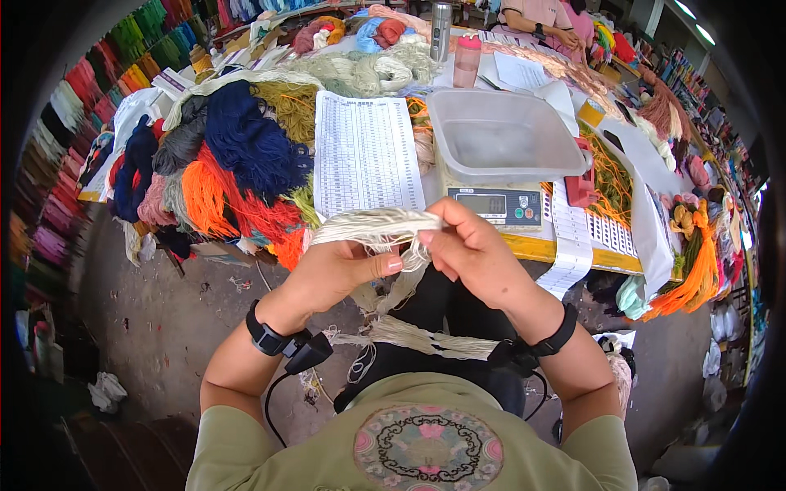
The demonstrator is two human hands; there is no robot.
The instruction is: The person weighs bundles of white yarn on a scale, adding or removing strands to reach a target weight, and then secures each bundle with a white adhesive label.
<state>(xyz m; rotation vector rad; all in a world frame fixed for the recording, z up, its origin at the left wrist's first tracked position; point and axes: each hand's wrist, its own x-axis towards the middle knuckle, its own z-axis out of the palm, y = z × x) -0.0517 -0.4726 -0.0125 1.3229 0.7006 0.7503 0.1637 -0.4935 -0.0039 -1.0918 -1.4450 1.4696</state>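
Observation:
A skein of cream yarn (pixel 372 227) is stretched between my two hands, just in front of the table's near edge. My left hand (pixel 340 266) is closed around its left part, thumb lying along the strands. At the other end, the fingers of my right hand (pixel 460 239) pinch the yarn. Loose strands hang below my hands, and more cream yarn (pixel 430 339) lies across my lap. Right behind my hands stands a digital scale (pixel 499 206) with a translucent plastic tub (pixel 506 168) on top.
A printed sheet (pixel 366 155) lies left of the scale. Navy yarn (pixel 250 135) and orange yarn (pixel 205 196) are heaped at the table's left. A paper label strip (pixel 571 237) hangs over the front edge. Behind the tub stand a pink bottle (pixel 467 61) and a steel flask (pixel 440 33). Another person (pixel 544 20) is across the table.

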